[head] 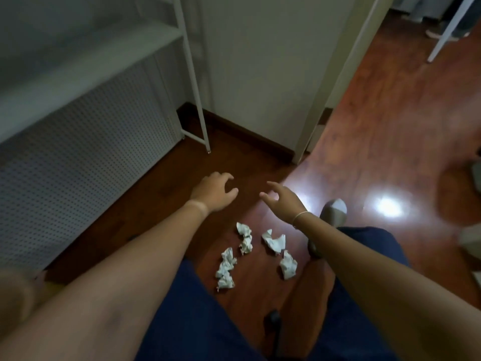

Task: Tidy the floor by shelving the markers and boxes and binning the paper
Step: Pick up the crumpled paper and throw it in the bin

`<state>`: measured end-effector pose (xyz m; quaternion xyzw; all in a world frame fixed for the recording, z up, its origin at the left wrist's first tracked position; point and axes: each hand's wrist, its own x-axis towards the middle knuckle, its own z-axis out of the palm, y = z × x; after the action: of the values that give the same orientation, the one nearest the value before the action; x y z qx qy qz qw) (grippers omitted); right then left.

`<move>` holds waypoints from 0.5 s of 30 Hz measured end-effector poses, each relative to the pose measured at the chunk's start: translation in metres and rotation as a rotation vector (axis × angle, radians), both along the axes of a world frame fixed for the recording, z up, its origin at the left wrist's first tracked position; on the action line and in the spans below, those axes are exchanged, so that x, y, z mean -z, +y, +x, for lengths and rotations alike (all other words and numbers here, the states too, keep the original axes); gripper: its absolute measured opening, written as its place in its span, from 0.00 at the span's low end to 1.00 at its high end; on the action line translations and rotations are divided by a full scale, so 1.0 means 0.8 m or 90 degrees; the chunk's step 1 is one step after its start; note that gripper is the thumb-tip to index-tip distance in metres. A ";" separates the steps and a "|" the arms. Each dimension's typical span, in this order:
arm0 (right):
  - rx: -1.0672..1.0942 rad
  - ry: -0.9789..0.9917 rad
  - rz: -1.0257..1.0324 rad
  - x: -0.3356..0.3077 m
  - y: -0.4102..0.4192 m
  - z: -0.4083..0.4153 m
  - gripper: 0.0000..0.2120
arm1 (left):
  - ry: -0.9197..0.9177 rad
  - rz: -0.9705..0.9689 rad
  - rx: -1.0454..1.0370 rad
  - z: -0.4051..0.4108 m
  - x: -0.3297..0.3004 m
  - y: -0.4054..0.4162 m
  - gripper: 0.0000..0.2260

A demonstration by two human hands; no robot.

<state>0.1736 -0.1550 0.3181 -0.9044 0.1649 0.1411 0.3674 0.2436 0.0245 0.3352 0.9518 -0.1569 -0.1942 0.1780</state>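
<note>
Over floor (364,126) | hands (244,194) empty (fingers loose) | crumpled papers (250,251) below

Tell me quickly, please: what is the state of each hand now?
Left hand: open, fingers loosely curled, holding nothing.
Right hand: open, fingers spread, holding nothing; the paper lies on the floor.

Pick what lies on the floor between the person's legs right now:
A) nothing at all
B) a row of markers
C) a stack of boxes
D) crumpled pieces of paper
D: crumpled pieces of paper lie scattered on the wooden floor, while the left hand and right hand hold nothing.
</note>
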 end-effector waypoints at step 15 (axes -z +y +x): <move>0.116 0.085 0.042 0.134 0.023 -0.127 0.27 | 0.183 0.067 0.041 -0.130 0.145 0.026 0.22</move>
<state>0.0722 -0.1368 0.2111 -0.8617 0.2658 0.1721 0.3966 0.1395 0.0453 0.2196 0.9166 -0.1495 -0.3423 0.1423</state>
